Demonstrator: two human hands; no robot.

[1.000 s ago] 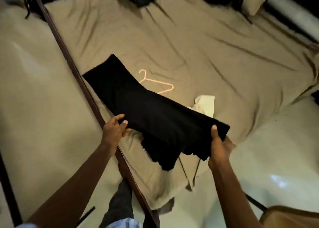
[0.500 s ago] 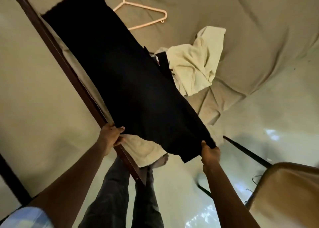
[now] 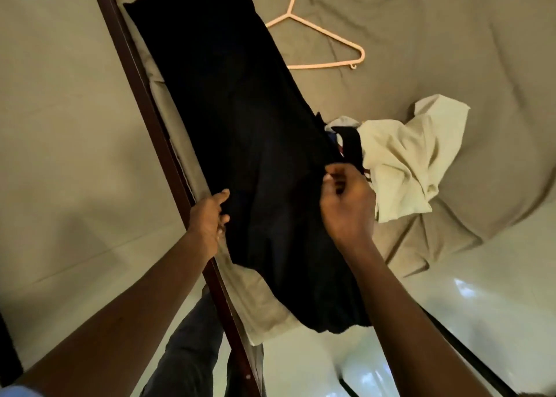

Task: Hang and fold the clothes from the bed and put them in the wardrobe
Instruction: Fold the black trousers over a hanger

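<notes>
A long black garment [image 3: 240,132] lies stretched along the bed's near edge, its lower end hanging over the corner. My left hand [image 3: 209,216] pinches its left edge beside the dark wooden bed rail [image 3: 135,75]. My right hand [image 3: 346,204] grips its right edge, fingers curled round the cloth, next to a crumpled cream garment [image 3: 409,156]. A dark strap [image 3: 350,147] pokes up between the two garments. A pink plastic hanger [image 3: 316,35] lies flat on the sheet above them.
The beige bedsheet [image 3: 436,51] is wrinkled and bunched at the corner. Pale shiny floor [image 3: 481,321] shows at lower right, crossed by a dark bar [image 3: 451,336]. My legs [image 3: 186,351] stand beside the rail.
My right hand moved up from the garment's lower corner to its right edge, higher up. The garment now lies lower on the bed. The left hand keeps its hold.
</notes>
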